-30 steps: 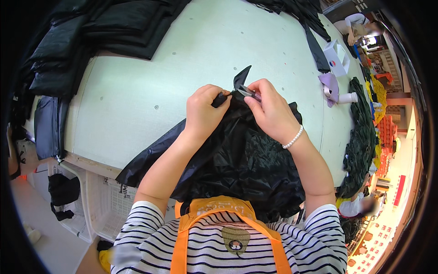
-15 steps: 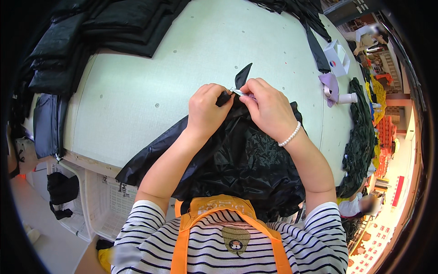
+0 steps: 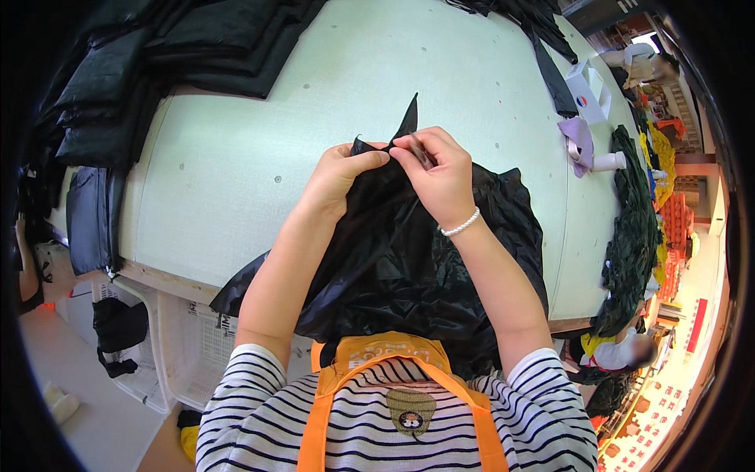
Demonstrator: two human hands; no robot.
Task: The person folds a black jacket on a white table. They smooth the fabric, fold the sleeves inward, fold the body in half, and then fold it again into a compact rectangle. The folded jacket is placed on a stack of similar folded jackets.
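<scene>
A shiny black garment (image 3: 413, 256) lies crumpled across the table's near edge, right against my apron (image 3: 385, 350). My left hand (image 3: 336, 175) is closed on its upper edge, with the thumb pressing the cloth. Close beside it, my right hand (image 3: 442, 173) pinches the same edge between thumb and forefinger. A narrow black pointed end (image 3: 408, 118) of the cloth sticks up beyond the fingertips. Small dark thread snips (image 3: 422, 151) appear tucked in my right hand, mostly hidden by the fingers.
Folded black garments (image 3: 212, 51) are stacked on the table (image 3: 228, 165) at the far left. A white box (image 3: 588, 93), a purple cloth (image 3: 578, 145) and a white spool (image 3: 609, 161) sit at the right, near heaped black fabric (image 3: 629, 228). White baskets (image 3: 193, 346) stand below left. Other people work at right.
My hands have drawn closer together and shifted slightly left. The pale snips' tip no longer shows; my right fingers now pinch the cloth. The pointed end stands taller.
</scene>
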